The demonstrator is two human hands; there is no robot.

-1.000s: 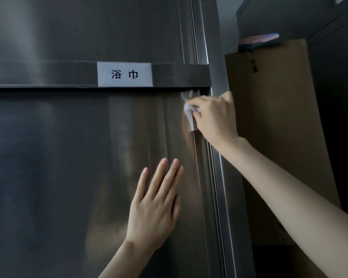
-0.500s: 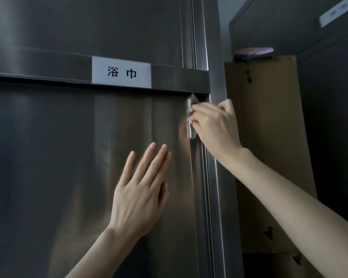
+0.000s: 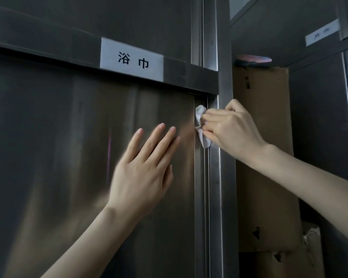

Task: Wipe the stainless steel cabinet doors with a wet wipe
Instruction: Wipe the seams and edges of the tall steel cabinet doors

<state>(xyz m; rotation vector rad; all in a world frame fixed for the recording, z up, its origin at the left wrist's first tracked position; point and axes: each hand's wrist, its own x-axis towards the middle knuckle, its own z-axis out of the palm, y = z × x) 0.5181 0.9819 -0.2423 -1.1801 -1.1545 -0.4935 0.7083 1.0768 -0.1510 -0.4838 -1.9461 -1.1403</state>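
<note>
Your right hand (image 3: 235, 129) pinches the wet wipe (image 3: 205, 141): fingers curled round it, wipe bunched into a crumpled white wad, tail hanging below the fingertips. It sits against the right edge strip (image 3: 199, 197) of the cabinet door (image 3: 68, 157), just under the top rail (image 3: 38, 55), at the seam with the frame post (image 3: 226, 187). Your left hand (image 3: 145, 169) lies flat on the door panel, fingers straight, holding nothing; looks like a brace.

Step in hand, as I judge it: the door's edge and top corner. To do it well:
- Unbunch the wipe. A wad touches at a few points; a flat fold gives more contact.
- Stroke straight down the strip, along the brushed grain, which looks vertical. Cross strokes likely streak.
- Press a fingertip through the wipe into the seam; the groove is narrow.
- Folded sheet edge could be sharp, go easy.
- Left palm probably leaves prints. Wipe that patch last.

Materials: door is brushed stainless, smooth, semi-gloss, soft smeared reflections. Rail carries a flat white label (image 3: 132, 60) with black characters; paper or plastic, can't tell, so go round it. Matte brown cardboard box (image 3: 265, 157) stands just beside the post, dented low down; keep the wet off it.
</note>
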